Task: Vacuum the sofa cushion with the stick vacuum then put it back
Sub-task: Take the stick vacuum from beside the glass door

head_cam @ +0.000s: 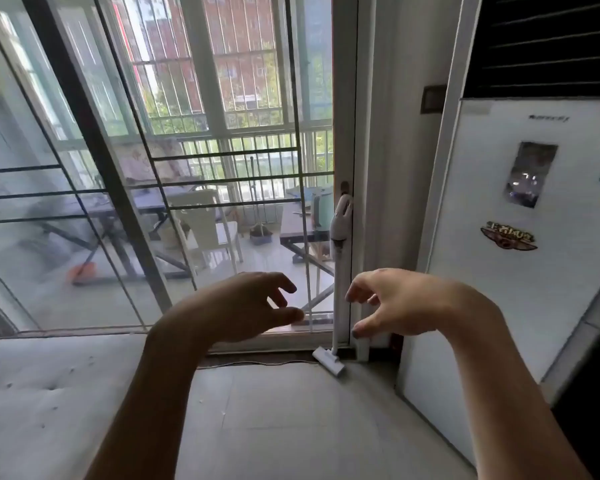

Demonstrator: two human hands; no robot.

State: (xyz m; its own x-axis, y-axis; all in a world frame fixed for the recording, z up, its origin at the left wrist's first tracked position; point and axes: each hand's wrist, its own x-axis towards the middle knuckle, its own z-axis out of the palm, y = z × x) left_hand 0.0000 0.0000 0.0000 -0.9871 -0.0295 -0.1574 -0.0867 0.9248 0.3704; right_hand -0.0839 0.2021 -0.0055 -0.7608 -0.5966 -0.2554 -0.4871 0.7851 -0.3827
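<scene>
A white stick vacuum [338,258] stands upright against the white door frame, its floor head [329,361] on the tiles. The pale tufted sofa cushion [49,393] fills the lower left. My left hand [253,306] is raised in front of the glass door, left of the vacuum's tube, fingers apart and empty. My right hand [395,303] hovers just right of the tube, fingers curled apart, holding nothing. Neither hand touches the vacuum.
A sliding glass door [153,202] with dark bars spans the back, a balcony with chairs and tables behind it. A tall white standing air conditioner [520,220] stands at the right. A thin white cable [264,363] runs along the door sill.
</scene>
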